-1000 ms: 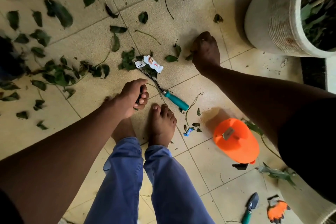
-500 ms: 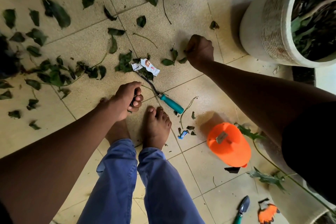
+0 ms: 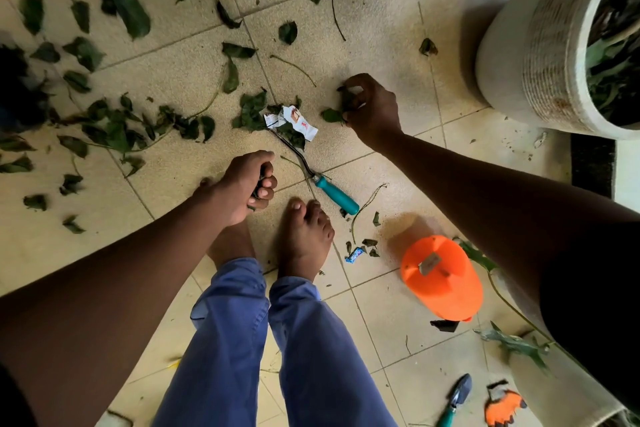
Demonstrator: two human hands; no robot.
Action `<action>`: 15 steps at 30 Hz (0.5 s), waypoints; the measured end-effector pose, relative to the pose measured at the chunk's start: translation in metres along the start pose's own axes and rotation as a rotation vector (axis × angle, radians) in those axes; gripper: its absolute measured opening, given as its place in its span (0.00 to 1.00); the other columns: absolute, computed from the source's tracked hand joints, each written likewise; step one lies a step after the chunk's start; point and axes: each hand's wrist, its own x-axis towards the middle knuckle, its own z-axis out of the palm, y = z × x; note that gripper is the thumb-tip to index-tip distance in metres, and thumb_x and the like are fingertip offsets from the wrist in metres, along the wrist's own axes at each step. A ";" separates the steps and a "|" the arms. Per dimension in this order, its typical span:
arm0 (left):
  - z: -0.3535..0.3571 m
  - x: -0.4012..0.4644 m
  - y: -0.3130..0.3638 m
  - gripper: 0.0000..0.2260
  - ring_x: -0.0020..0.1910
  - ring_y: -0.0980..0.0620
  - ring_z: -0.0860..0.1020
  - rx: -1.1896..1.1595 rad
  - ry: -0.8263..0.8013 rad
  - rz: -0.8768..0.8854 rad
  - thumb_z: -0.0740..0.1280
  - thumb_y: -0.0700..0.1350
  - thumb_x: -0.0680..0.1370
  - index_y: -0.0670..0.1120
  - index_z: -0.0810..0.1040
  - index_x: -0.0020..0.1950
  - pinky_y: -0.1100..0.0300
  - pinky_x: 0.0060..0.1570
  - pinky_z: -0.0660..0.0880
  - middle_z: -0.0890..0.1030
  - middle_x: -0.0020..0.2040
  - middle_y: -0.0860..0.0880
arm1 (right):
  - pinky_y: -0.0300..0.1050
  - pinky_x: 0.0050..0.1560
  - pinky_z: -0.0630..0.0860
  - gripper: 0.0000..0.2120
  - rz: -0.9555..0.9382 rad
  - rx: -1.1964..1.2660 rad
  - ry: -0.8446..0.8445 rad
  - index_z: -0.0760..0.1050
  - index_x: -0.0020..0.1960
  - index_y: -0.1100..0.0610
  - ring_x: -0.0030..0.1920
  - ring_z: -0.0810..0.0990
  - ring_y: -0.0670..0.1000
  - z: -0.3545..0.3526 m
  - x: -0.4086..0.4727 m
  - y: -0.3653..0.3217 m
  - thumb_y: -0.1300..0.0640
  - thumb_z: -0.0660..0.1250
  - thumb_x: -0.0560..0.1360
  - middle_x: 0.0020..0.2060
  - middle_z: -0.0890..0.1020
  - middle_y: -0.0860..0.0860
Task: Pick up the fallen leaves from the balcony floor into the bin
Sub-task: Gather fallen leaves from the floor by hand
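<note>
**Leaf pickup barely begun: most of the floor is still littered**

The balcony floor (image 3: 381, 4) carries far more leaves than have been gathered. Judged from this view, the job is in its early part.

The white bin (image 3: 519, 56) stands at about two o'clock in the view, already holding a layer of green cuttings, so some loads appear to be in.

The largest patch left is the scattered leaves (image 3: 114, 128) running from nine to eleven o'clock, with stems tangled among them. A smaller cluster (image 3: 252, 111) lies at centre beside a crumpled wrapper (image 3: 294, 121) and a teal-handled tool (image 3: 332, 192).

The right hand (image 3: 372, 111), near one o'clock of centre, has its fingers curled round a few leaves (image 3: 346, 99) at floor level; another leaf (image 3: 330, 115) lies just beside it at nine o'clock.

The left hand (image 3: 247, 184), just above the bare feet, is closed on a small wad of dark leaves that barely shows between the fingers.

Both handfuls have yet to reach the bin. Stray bits also remain near the orange cap (image 3: 441, 276) at five o'clock.
</note>
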 end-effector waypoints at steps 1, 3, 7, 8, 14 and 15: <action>0.000 0.001 0.000 0.18 0.19 0.55 0.60 -0.003 -0.001 -0.002 0.59 0.50 0.84 0.48 0.64 0.35 0.70 0.18 0.52 0.64 0.26 0.51 | 0.44 0.43 0.82 0.23 -0.044 -0.090 0.004 0.77 0.58 0.48 0.47 0.82 0.49 0.004 0.000 -0.002 0.68 0.73 0.69 0.52 0.82 0.49; 0.000 0.001 0.000 0.18 0.19 0.56 0.60 -0.008 -0.004 -0.005 0.59 0.50 0.84 0.48 0.65 0.35 0.70 0.17 0.52 0.64 0.25 0.51 | 0.41 0.41 0.77 0.21 -0.109 -0.249 0.019 0.76 0.58 0.50 0.47 0.80 0.49 0.009 0.000 -0.005 0.67 0.72 0.70 0.52 0.81 0.49; 0.001 -0.001 0.000 0.18 0.19 0.56 0.60 -0.006 -0.008 -0.006 0.59 0.50 0.84 0.48 0.65 0.35 0.69 0.17 0.52 0.64 0.25 0.51 | 0.41 0.41 0.71 0.12 -0.139 -0.415 0.016 0.79 0.53 0.54 0.49 0.76 0.51 0.016 0.003 -0.008 0.66 0.69 0.73 0.52 0.78 0.52; 0.002 -0.001 0.002 0.18 0.19 0.56 0.60 -0.008 -0.008 -0.005 0.59 0.50 0.84 0.48 0.65 0.35 0.69 0.17 0.52 0.64 0.25 0.51 | 0.39 0.41 0.70 0.10 -0.134 -0.423 0.015 0.80 0.53 0.55 0.49 0.75 0.51 0.015 0.004 -0.008 0.66 0.69 0.74 0.53 0.77 0.53; 0.004 -0.006 0.010 0.18 0.20 0.56 0.61 -0.064 -0.016 0.012 0.59 0.50 0.84 0.48 0.65 0.35 0.69 0.17 0.52 0.65 0.26 0.51 | 0.44 0.44 0.81 0.03 0.024 -0.102 0.074 0.83 0.45 0.56 0.45 0.83 0.49 0.008 -0.001 -0.015 0.62 0.74 0.74 0.46 0.84 0.52; 0.004 -0.007 0.012 0.18 0.20 0.56 0.61 -0.085 -0.024 0.014 0.59 0.50 0.84 0.48 0.65 0.35 0.68 0.17 0.52 0.65 0.26 0.51 | 0.50 0.45 0.84 0.03 0.056 0.040 0.059 0.83 0.44 0.58 0.42 0.85 0.50 0.007 -0.006 -0.022 0.64 0.75 0.73 0.43 0.85 0.53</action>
